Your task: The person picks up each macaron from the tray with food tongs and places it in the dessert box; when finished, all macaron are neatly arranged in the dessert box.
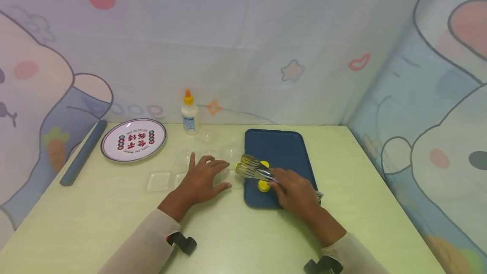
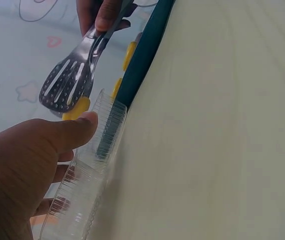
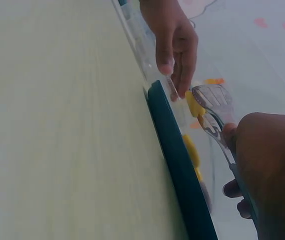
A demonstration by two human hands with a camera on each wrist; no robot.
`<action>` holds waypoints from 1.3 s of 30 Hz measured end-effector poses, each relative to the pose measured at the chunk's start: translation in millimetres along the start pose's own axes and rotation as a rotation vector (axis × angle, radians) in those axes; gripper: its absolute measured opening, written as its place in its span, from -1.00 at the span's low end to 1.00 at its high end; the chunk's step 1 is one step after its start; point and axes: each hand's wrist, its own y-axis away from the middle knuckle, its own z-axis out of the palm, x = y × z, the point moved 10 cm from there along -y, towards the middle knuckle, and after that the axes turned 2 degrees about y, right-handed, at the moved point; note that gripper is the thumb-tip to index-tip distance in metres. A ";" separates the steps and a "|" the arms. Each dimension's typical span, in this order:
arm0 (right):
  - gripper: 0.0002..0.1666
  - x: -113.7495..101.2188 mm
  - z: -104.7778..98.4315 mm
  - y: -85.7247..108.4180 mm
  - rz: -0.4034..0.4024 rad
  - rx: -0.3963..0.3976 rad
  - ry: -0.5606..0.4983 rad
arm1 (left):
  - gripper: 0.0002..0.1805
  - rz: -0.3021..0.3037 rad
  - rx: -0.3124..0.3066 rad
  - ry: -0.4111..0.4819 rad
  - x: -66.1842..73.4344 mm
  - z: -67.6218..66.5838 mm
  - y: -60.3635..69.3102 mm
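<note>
My right hand point(image 1: 296, 190) grips metal serving tongs point(image 2: 65, 82) with slotted ends. A small rounded yellow piece point(image 3: 195, 104) is pinched between the tong ends, past the left edge of a dark blue tray point(image 1: 279, 145). More yellow pieces point(image 1: 264, 186) lie on that tray, partly covered by the tongs and hand. My left hand point(image 1: 201, 181) holds the edge of a clear plastic container point(image 2: 85, 192) with several compartments, thumb on the near side and fingers over it. The yellow piece hangs close to the left thumb, above the container's right end.
A clear lid-like section point(image 1: 207, 137) stands behind the container. Farther back is a white glue-type bottle point(image 1: 190, 119) with an orange tip. To the left lie a white plate point(image 1: 133, 155) with printed characters and a grey-blue roll point(image 1: 83, 153). Printed cloth point(image 1: 228, 45) hangs behind the table.
</note>
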 end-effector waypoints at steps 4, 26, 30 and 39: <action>-0.53 -7.8 3.7 -7.9 -0.015 -0.016 0.005 | -0.32 0.005 0.000 0.005 0.0 0.7 -1.2; -0.51 -21.5 15.4 -15.8 -0.015 -0.161 0.138 | -0.32 -0.006 -0.007 -0.013 -0.7 2.2 -0.2; -0.51 -21.2 17.2 -15.1 -0.013 -0.166 0.141 | -0.32 -0.008 -0.008 -0.008 -0.7 2.3 -0.2; -0.49 -22.1 15.0 -15.6 -0.009 -0.160 0.139 | -0.31 -0.009 -0.013 -0.016 -0.1 1.3 -0.2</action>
